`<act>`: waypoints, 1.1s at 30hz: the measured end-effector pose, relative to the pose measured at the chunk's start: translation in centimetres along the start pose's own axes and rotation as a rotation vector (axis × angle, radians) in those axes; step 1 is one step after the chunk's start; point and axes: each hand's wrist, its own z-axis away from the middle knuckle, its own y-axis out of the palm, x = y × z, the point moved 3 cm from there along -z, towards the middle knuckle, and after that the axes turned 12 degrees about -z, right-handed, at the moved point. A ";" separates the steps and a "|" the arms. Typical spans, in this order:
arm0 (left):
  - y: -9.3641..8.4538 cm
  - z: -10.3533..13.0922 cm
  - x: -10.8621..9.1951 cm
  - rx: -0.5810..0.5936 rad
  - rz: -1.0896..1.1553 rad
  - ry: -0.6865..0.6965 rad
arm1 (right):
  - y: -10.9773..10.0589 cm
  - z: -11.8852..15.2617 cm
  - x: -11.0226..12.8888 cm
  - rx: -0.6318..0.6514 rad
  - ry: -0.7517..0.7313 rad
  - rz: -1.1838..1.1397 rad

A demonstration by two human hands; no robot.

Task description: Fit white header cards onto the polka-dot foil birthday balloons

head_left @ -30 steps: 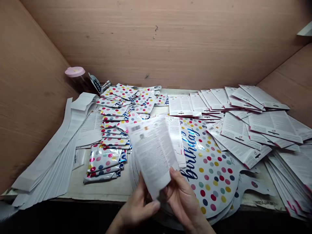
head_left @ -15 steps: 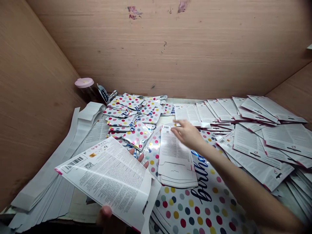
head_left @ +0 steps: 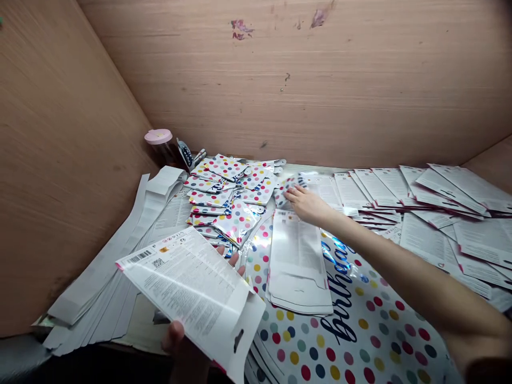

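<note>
My left hand (head_left: 174, 339) holds a white printed card sleeve (head_left: 188, 288) from beneath, thumb at its near edge and fingertips past its far edge. The sleeve is tilted and has a hanging slot at its lower right. Farther back, my right hand (head_left: 306, 204) has its fingers closed on a folded polka-dot foil piece (head_left: 286, 191), slightly blurred. Just below that hand lies a small stack of white printed cards (head_left: 298, 266). Under the stack spreads a large polka-dot foil sheet (head_left: 360, 325) with dark blue lettering.
Folded polka-dot pieces (head_left: 224, 197) are piled at the back centre. Printed sleeves (head_left: 432, 240) overlap along the right. White paper strips (head_left: 108, 256) lie at left, near a pink-lidded jar (head_left: 159, 137). Wooden walls (head_left: 280, 80) enclose the back and sides.
My right hand has closed on a folded polka-dot piece, now lifted near the pile's right side. The sleeve in my left hand is turned slightly, showing its slot. The view has shifted left.
</note>
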 end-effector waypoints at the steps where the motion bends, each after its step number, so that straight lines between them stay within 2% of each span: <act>1: -0.2 -0.3 0.4 -0.041 0.053 -0.025 | -0.5 2.1 1.2 -0.012 -0.023 -0.004; 3: -0.1 -0.9 1.1 -0.124 0.119 -0.048 | -1.0 7.0 4.2 -0.116 -0.080 -0.035; 6: 1.0 -1.6 1.7 -0.182 0.097 -0.058 | -0.7 14.9 9.6 -0.495 -0.260 -0.194; 8: 1.9 -1.7 1.8 -0.161 0.054 -0.051 | 0.8 18.8 13.1 -0.558 -0.356 -0.261; 10: 2.8 -1.6 2.0 -0.108 0.020 -0.036 | 2.2 20.9 15.9 -0.548 -0.414 -0.243; 12: 3.5 -1.3 2.1 -0.056 -0.012 -0.016 | 3.1 21.3 17.7 -0.505 -0.391 -0.175; 15: 4.2 -0.7 2.3 0.010 -0.054 -0.006 | 3.3 20.2 18.8 -0.473 -0.291 -0.068; 18: 4.8 -0.2 2.2 0.051 -0.065 -0.041 | 3.0 19.1 19.3 -0.521 -0.206 0.008; 21: 5.2 0.1 2.0 0.045 -0.031 -0.084 | 2.8 18.8 19.5 -0.552 -0.109 0.020; 23: 5.5 0.1 1.9 0.042 0.018 -0.113 | 2.7 18.9 19.4 -0.533 -0.074 -0.044; 27: 5.7 -0.1 2.1 -0.019 0.196 -0.144 | 1.8 18.8 18.6 -0.493 -0.103 -0.300; 31: 5.4 -0.3 2.3 -0.088 0.366 -0.126 | 1.3 18.6 16.8 -0.406 0.094 -0.566; 33: 5.4 -0.3 2.3 -0.109 0.400 -0.131 | 1.4 18.8 16.0 -0.366 0.127 -0.618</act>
